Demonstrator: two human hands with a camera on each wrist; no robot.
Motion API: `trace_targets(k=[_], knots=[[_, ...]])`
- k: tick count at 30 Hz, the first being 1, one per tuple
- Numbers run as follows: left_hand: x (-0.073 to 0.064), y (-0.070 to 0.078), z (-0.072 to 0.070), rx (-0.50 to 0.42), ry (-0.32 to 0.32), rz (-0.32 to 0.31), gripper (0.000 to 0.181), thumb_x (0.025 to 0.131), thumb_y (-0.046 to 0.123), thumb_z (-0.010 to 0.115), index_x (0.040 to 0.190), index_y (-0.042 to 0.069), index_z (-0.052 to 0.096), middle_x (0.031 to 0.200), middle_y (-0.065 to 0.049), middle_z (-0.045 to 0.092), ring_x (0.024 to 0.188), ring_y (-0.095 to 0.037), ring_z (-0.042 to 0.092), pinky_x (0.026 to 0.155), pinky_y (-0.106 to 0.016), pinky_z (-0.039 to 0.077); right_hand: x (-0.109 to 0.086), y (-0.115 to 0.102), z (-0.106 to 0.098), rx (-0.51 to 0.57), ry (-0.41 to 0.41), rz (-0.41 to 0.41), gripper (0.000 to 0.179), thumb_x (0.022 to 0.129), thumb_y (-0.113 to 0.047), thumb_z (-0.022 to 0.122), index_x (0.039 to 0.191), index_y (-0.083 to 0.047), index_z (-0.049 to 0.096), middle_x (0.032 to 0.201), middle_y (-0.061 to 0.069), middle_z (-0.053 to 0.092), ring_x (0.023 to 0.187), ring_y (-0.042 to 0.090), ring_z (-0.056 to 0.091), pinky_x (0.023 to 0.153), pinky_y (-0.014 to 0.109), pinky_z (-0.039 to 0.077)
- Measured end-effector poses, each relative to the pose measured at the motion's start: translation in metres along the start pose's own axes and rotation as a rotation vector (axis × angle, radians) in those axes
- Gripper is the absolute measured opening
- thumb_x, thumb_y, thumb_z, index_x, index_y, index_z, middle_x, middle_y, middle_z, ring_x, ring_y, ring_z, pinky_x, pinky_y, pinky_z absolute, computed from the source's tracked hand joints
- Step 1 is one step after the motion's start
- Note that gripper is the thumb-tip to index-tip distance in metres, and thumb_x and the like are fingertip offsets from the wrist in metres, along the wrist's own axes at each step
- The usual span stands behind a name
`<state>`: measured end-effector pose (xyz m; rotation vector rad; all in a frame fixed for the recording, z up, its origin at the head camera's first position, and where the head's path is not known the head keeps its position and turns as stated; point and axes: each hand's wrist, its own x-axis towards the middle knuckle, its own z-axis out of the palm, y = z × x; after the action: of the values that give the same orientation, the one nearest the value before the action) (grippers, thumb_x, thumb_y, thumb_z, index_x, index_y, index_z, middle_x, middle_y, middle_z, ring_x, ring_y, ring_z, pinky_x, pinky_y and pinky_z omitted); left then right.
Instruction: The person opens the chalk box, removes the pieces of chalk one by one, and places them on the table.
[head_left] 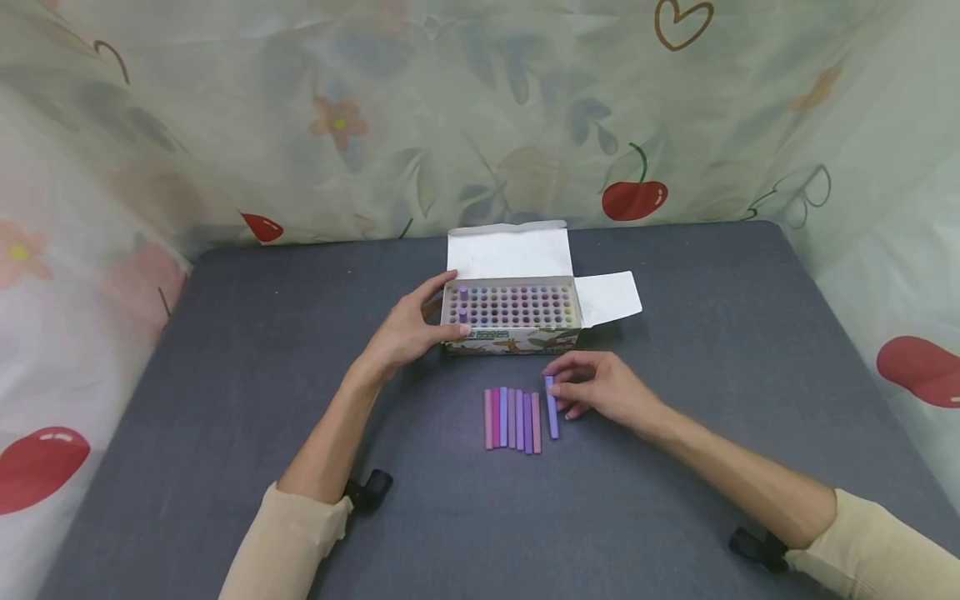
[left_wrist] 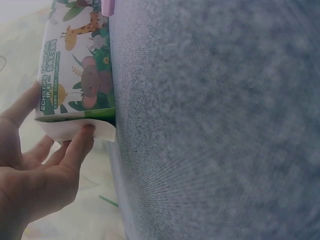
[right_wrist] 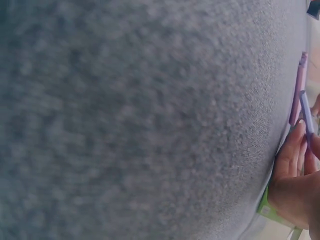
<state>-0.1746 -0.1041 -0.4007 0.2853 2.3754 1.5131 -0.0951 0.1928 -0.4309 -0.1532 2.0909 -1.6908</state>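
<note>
An open chalk box (head_left: 512, 340) with a printed animal front stands on the table. My left hand (head_left: 408, 329) grips its left end, thumb on the front top edge and fingers at the back corner. In the left wrist view, a fingertip of the left hand (left_wrist: 47, 175) presses a white flap (left_wrist: 65, 130) at the box's end. My right hand (head_left: 600, 387) pinches a blue-violet chalk stick (head_left: 552, 417) near its top, in front of the box. Just left of it, several pink and purple chalk sticks (head_left: 512, 419) lie side by side in a row.
Inside the box is a tray (head_left: 521, 306) full of round holes, with two purple chalk sticks (head_left: 462, 293) poking up at its left. The white lid (head_left: 510, 252) is folded back and a side flap (head_left: 609, 298) sticks out right. A patterned curtain (head_left: 465, 108) hangs behind the dark table (head_left: 225, 350).
</note>
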Motion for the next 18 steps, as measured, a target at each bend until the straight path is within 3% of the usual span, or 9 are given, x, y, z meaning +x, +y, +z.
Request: trace_targets(k=[18], knots=[[0.001,-0.001,-0.002,0.000,-0.016,-0.009,0.080,0.089,0.019,0.077,0.155,0.033,0.034,0.161,0.001,0.028,0.147,-0.025,0.029,0.111,-0.050,0.036,0.001,0.011,0.001,0.060,-0.014,0.059,0.034,0.089,-0.004,0.074,0.120,0.007,0.068,0.105,0.022,0.071,0.081,0.022,0.073,0.073,0.037,0.059]])
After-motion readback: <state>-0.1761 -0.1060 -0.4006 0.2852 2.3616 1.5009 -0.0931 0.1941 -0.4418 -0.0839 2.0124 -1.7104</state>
